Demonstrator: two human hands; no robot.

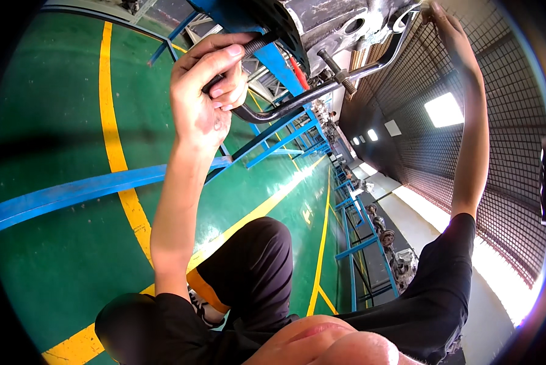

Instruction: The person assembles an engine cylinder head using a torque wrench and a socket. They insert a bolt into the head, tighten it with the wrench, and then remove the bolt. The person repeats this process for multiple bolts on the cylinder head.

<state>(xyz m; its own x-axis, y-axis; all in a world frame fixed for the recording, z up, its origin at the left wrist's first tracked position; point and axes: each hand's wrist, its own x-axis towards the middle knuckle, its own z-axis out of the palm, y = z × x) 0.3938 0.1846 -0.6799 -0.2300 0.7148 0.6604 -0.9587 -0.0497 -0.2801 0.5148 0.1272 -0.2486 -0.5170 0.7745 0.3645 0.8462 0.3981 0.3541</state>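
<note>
My left hand is raised, its fingers wrapped round a dark rod with a ribbed or threaded end. A black bent metal bar runs from beside this hand up to the right; whether it joins the rod is hidden by my hand. A threaded bolt crosses the bar midway. Above hangs a grey cast-metal assembly, like an engine or gearbox housing. At the top edge, my right hand reaches the bar's upper end, fingers bent together; what they grip is in shadow and partly cut off.
A blue steel frame crosses at left and continues under the assembly. Blue stands bearing metal assemblies line the right side. The green floor has yellow lines. A dark mesh-like surface rises on the right. My bent knee is below.
</note>
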